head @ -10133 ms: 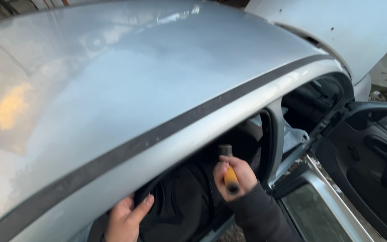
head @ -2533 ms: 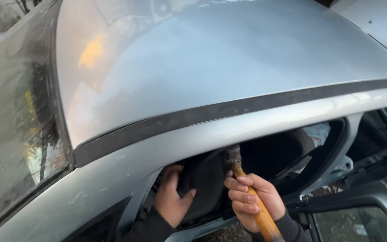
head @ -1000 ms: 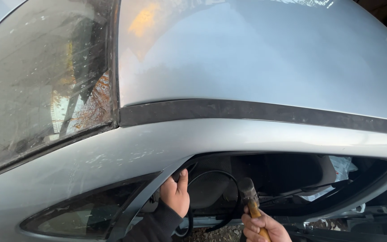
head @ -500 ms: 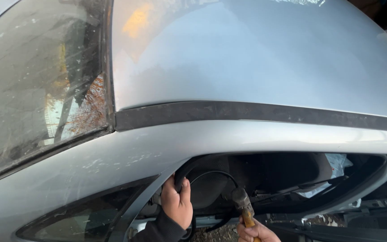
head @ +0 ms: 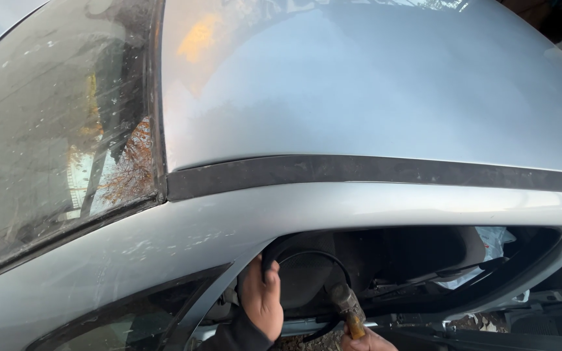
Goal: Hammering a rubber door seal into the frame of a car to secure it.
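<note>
head view: looking down across a silver car roof [head: 372, 84] filling the upper right of the frame, windscreen [head: 53, 136] at upper left, black roof strip [head: 372, 170] running across the middle. at bottom centre, inside the open door frame, left hand [head: 263, 300] curled around a black rubber door seal [head: 274, 248], fingers wrapped on it just beside the silver pillar [head: 183, 237]. at the bottom edge just right of that, right hand [head: 364, 340] mostly cut off, closed on the yellow handle of a hammer [head: 348, 307], dark head pointing up toward the seal, near the left hand but apart. dark car interior [head: 417, 253] behind both hands.
</note>
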